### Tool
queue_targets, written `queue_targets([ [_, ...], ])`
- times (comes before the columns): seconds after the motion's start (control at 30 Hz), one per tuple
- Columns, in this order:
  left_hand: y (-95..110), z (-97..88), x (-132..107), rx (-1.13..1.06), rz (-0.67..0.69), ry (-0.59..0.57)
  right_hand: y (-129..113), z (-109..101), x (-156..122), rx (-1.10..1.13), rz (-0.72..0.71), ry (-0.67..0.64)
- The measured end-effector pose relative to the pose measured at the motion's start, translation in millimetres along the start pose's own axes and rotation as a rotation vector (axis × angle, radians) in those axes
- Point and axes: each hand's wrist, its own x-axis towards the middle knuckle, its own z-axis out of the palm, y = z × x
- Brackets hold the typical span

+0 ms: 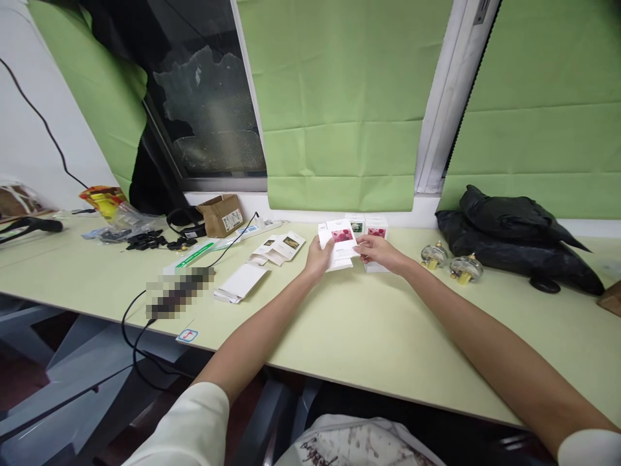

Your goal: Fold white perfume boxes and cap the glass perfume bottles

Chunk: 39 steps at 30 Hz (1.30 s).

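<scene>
My left hand (318, 257) is closed on the left side of several flat white paper boxes (343, 248). A pink flower picture shows on the front one. My right hand (380, 251) pinches the right edge of the same boxes, its fingertips partly hidden. Just behind and to the right lie more white boxes with a pink picture (377, 232) and others with a green and white picture (358, 226). Left of my left hand lie white boxes with dark yellowish pictures (290, 243), and nearer to me a plain white stack (242, 282).
A brown carton (220, 217), black small parts (148, 240) and a cable with a blurred item (179, 292) are on the left. To the right are two round gold-trimmed ornaments (466, 268) and black plastic bags (514, 239). A green blind (339, 103) hangs behind the table.
</scene>
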Motion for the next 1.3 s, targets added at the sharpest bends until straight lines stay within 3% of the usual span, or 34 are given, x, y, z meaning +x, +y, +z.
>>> queue_targets([
  [0.23, 7, -3.1, 1, 0.092, 0.077, 0.049, -4, 6, -8, 0.006, 0.006, -0.194],
  [0.4, 14, -6.6, 0, 0.193, 0.087, 0.066, 4, 8, -2, -0.022, -0.018, -0.179],
  [0.57, 25, -18.2, 1, 0.415, 0.099, 0.079, 15, 11, -1, -0.194, 0.003, -0.075],
  [0.67, 31, -29.8, 7, 0.624, 0.092, 0.103, 16, 11, -2, -0.289, -0.007, -0.04],
  [0.8, 34, -47.5, 15, 1.079, 0.074, 0.129, 11, 9, -4, -0.363, -0.008, -0.051],
  [1.0, 33, -59.3, 17, 1.653, 0.251, 0.126, 2, 11, -8, -0.426, -0.005, -0.086],
  [1.13, 33, -65.6, 22, 1.831, 0.273, 0.168, -2, 13, -10, -0.426, -0.006, -0.117],
  [1.3, 30, -80.7, 30, 1.871, 0.195, 0.254, -4, 13, -11, -0.417, -0.004, -0.157],
])
